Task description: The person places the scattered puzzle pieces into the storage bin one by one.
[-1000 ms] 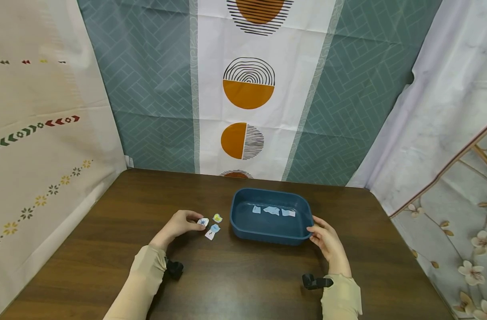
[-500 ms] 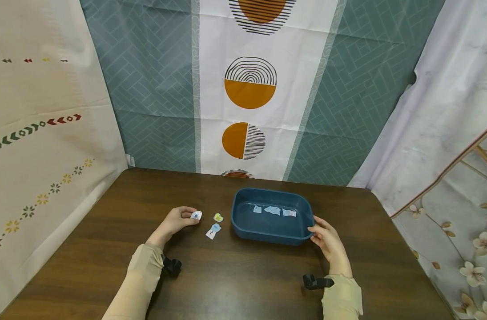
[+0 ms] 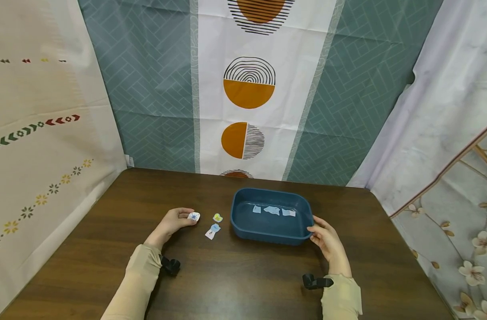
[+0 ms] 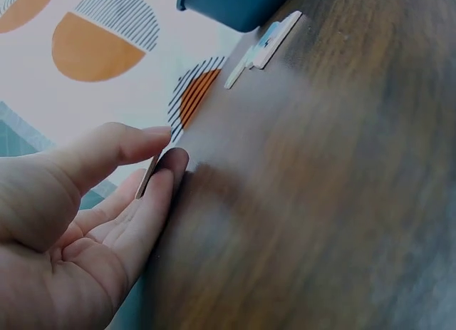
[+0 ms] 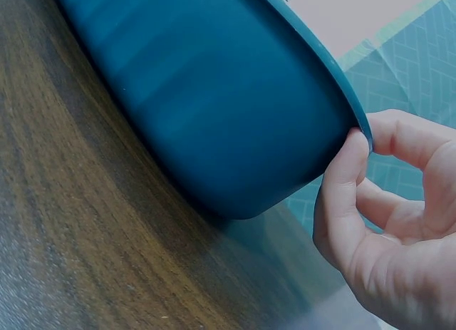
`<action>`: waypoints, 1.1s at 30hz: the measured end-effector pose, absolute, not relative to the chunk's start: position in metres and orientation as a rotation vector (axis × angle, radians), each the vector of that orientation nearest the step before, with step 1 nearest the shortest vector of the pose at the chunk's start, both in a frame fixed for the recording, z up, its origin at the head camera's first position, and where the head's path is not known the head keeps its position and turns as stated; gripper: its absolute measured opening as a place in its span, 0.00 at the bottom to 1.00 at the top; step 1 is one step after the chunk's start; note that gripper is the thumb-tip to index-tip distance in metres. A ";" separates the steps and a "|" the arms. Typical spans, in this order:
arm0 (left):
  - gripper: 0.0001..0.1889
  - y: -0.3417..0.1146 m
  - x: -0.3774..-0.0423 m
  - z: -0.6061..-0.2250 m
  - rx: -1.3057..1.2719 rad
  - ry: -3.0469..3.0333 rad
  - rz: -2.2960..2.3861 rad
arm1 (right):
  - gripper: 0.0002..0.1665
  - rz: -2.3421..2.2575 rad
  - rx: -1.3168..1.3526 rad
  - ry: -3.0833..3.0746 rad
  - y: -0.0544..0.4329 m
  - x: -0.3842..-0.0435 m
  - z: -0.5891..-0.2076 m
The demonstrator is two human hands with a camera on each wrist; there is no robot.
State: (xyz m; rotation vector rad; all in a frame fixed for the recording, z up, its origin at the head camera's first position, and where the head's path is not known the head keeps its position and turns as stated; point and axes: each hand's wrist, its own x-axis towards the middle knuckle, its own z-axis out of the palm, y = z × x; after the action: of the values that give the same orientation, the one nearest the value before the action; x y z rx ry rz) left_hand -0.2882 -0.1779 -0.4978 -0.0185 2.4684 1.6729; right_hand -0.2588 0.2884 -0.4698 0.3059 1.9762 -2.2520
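In the head view my left hand [image 3: 170,226] pinches a small flat white piece [image 3: 194,216] with a blue star printed on it. The left wrist view shows the thin edge of that piece [image 4: 146,179] between thumb and fingers, just above the table. My right hand [image 3: 327,242] grips the right rim of a dark blue plastic tub [image 3: 273,236]; thumb and forefinger pinch the rim in the right wrist view. Inside the tub lie pale flat pieces, one of them a ragged middle piece [image 3: 271,210].
Between the left hand and the tub, a yellow-printed piece [image 3: 217,218] and pale blue-and-white pieces [image 3: 213,231] lie on the brown wooden table [image 3: 235,284]. A patterned curtain [image 3: 249,133] hangs behind the table, with more cloth at both sides.
My left hand has drawn the star-printed piece left, away from the other loose pieces, and its star shows more fully. The right hand and the tub have stayed put.
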 end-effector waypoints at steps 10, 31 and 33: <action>0.28 -0.180 -0.288 -0.498 0.014 2.402 1.725 | 0.42 -2.255 0.310 1.970 0.289 -0.261 -0.471; 0.28 -0.153 -0.293 -0.474 0.138 2.375 1.772 | 0.40 -2.249 0.303 1.990 0.290 -0.259 -0.470; 0.28 -0.147 -0.292 -0.467 0.167 2.363 1.793 | 0.40 -2.244 0.302 1.996 0.290 -0.259 -0.469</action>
State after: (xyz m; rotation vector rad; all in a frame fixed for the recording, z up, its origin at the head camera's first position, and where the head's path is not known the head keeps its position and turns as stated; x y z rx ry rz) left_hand -0.2916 -0.1468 -0.4673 0.1675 2.3626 1.7933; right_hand -0.2593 0.2897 -0.4695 0.3018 1.9965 -2.2441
